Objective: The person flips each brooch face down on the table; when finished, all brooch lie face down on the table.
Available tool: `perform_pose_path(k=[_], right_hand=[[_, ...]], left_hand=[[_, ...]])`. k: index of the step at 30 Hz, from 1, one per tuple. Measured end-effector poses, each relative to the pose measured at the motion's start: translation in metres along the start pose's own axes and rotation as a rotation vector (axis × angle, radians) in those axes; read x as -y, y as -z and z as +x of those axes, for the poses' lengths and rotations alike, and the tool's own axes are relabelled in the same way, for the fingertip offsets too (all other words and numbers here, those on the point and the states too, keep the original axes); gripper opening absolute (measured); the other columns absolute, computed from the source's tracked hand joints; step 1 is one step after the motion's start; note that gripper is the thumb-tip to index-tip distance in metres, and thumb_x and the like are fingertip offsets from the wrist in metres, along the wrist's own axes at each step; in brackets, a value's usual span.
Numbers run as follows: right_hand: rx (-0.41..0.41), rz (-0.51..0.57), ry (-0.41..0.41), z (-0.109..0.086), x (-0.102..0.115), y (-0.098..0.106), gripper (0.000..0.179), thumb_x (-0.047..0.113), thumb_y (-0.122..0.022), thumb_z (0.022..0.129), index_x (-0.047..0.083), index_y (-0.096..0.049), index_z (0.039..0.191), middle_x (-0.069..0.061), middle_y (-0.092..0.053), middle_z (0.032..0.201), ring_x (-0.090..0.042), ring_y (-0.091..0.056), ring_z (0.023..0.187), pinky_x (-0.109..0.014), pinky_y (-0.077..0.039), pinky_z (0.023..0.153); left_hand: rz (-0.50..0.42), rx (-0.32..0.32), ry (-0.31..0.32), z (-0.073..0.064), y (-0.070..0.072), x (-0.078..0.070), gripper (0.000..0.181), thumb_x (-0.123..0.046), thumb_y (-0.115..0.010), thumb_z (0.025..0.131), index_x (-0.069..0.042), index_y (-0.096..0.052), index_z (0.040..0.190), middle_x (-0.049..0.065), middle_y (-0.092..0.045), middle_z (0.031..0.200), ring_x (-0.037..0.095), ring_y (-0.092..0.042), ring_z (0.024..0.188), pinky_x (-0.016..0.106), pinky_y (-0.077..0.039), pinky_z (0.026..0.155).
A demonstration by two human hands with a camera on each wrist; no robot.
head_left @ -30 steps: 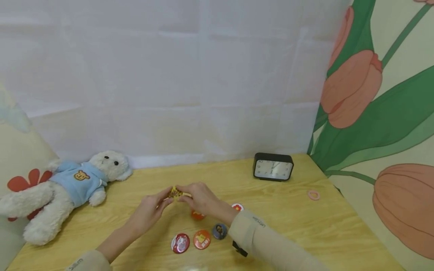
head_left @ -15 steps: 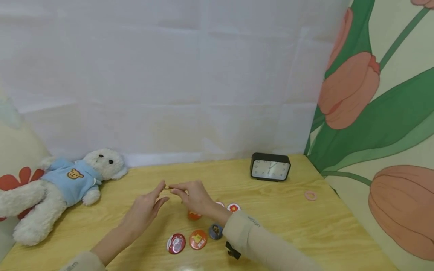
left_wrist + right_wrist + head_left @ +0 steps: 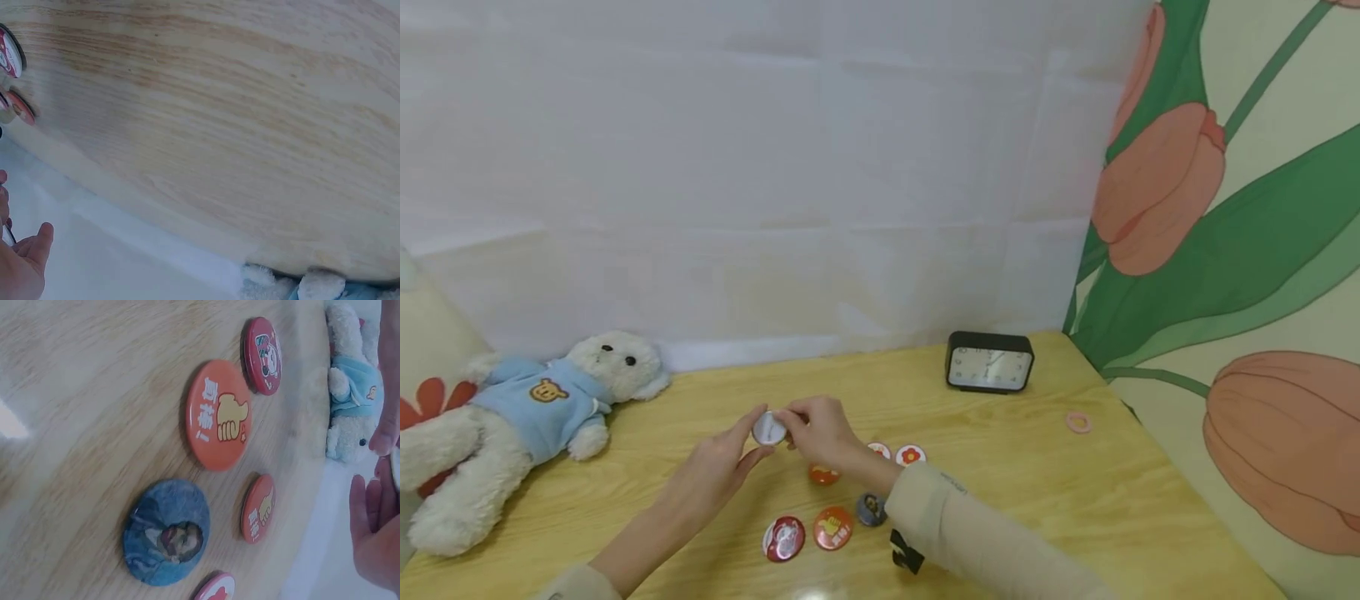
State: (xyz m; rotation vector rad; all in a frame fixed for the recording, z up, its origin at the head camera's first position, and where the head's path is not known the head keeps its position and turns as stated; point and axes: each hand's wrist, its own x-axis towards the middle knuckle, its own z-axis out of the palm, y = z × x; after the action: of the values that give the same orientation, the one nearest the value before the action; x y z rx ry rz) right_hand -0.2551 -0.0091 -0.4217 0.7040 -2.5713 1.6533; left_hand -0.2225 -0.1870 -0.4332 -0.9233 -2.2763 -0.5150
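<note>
A round pin badge is held up over the table, its pale back with a pin turned to the head camera. My left hand holds its left side between thumb and fingers. Pinching the right edge is my right hand. Only a sliver of the badge shows at the border of the right wrist view. On the table below lie a red badge, an orange thumbs-up badge, a blue portrait badge, a smaller orange badge and two white ones with red flowers, one partly hidden.
A black alarm clock stands at the back right, and a pink ring lies near the right edge. On the left lies a white plush toy in a blue top. White cloth hangs behind the wooden table.
The badge has been turned over: its yellow patterned face showed first, then its thin edge, now its pale back. The head view has shifted slightly to the right.
</note>
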Motion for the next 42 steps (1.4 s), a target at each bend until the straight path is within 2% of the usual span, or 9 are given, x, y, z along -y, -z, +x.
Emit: perform_pose_path(k=[5,8,12,16,21,24,28,36,42], right_hand=[[0.072,-0.179,0.132,0.002,-0.005,0.005,0.024,0.019,-0.062,0.097,0.005,-0.070,0.115,0.000,-0.068,0.074,-0.001,-0.053,0.056,-0.011,-0.042,0.048],[0.183,-0.387,0.282,0.004,-0.009,0.010,0.040,0.023,-0.068,0.092,0.009,-0.063,0.129,0.002,-0.071,0.095,-0.003,-0.057,0.071,-0.008,-0.041,0.058],[0.305,-0.640,0.448,0.004,-0.012,0.015,0.046,0.031,-0.071,0.088,0.012,-0.063,0.128,0.005,-0.068,0.116,-0.008,-0.060,0.094,-0.009,-0.042,0.079],[0.314,-0.816,0.527,0.005,-0.010,0.011,0.042,0.037,-0.069,0.089,0.014,-0.066,0.123,0.005,-0.069,0.114,-0.008,-0.060,0.101,-0.010,-0.044,0.088],[0.333,-0.915,0.486,0.002,-0.013,-0.001,0.033,0.036,-0.069,0.090,0.017,-0.067,0.117,0.007,-0.068,0.107,-0.007,-0.060,0.101,-0.014,-0.047,0.085],[0.390,-0.867,0.404,0.000,-0.019,-0.007,0.031,0.037,-0.070,0.089,0.018,-0.069,0.114,0.008,-0.066,0.101,-0.004,-0.059,0.091,-0.014,-0.048,0.076],[0.452,-0.801,0.319,-0.003,-0.027,-0.012,0.036,0.042,-0.069,0.087,0.020,-0.069,0.117,0.011,-0.067,0.105,-0.005,-0.060,0.103,-0.017,-0.048,0.085],[0.485,-0.793,0.247,-0.004,-0.031,-0.018,0.049,0.045,-0.071,0.083,0.026,-0.065,0.128,0.008,-0.057,0.135,-0.014,-0.050,0.127,-0.025,-0.037,0.107],[0.464,-0.825,0.229,-0.002,-0.031,-0.018,0.051,0.048,-0.074,0.078,0.029,-0.066,0.125,0.011,-0.056,0.135,-0.011,-0.049,0.128,-0.024,-0.031,0.111]], left_hand=[[-0.029,0.054,0.089,0.001,0.000,-0.001,0.057,-0.001,-0.083,0.071,0.008,-0.057,0.121,0.010,-0.066,0.070,-0.001,-0.036,0.048,0.018,-0.037,0.044],[-0.025,0.105,0.148,0.000,0.002,0.000,0.050,-0.003,-0.083,0.073,0.005,-0.060,0.117,0.010,-0.068,0.074,0.006,-0.050,0.051,0.022,-0.044,0.048],[-0.014,0.165,0.155,-0.004,0.003,0.003,0.046,-0.005,-0.085,0.071,0.001,-0.065,0.112,0.008,-0.070,0.079,0.012,-0.061,0.060,0.026,-0.050,0.052],[-0.020,0.204,0.161,-0.008,0.004,0.004,0.043,-0.004,-0.084,0.072,0.001,-0.066,0.111,0.003,-0.066,0.070,0.004,-0.049,0.055,0.023,-0.045,0.049],[-0.011,0.234,0.165,-0.015,0.000,0.006,0.039,-0.006,-0.084,0.072,-0.001,-0.066,0.106,0.007,-0.070,0.075,0.016,-0.064,0.059,0.028,-0.054,0.054],[-0.023,0.219,0.114,-0.024,-0.007,0.007,0.035,-0.011,-0.085,0.071,-0.004,-0.065,0.099,0.005,-0.069,0.081,0.021,-0.068,0.066,0.028,-0.055,0.055],[-0.084,0.235,0.090,-0.035,-0.015,0.009,0.031,-0.014,-0.084,0.075,-0.003,-0.066,0.098,0.009,-0.067,0.091,0.024,-0.069,0.076,0.031,-0.057,0.060],[-0.055,0.285,0.142,-0.043,-0.020,0.008,0.038,-0.008,-0.081,0.077,0.007,-0.067,0.108,0.028,-0.065,0.107,0.040,-0.068,0.086,0.045,-0.058,0.068],[-0.094,0.322,0.214,-0.041,-0.019,0.004,0.038,-0.008,-0.079,0.079,0.009,-0.066,0.110,0.038,-0.061,0.111,0.050,-0.063,0.096,0.054,-0.054,0.078]])
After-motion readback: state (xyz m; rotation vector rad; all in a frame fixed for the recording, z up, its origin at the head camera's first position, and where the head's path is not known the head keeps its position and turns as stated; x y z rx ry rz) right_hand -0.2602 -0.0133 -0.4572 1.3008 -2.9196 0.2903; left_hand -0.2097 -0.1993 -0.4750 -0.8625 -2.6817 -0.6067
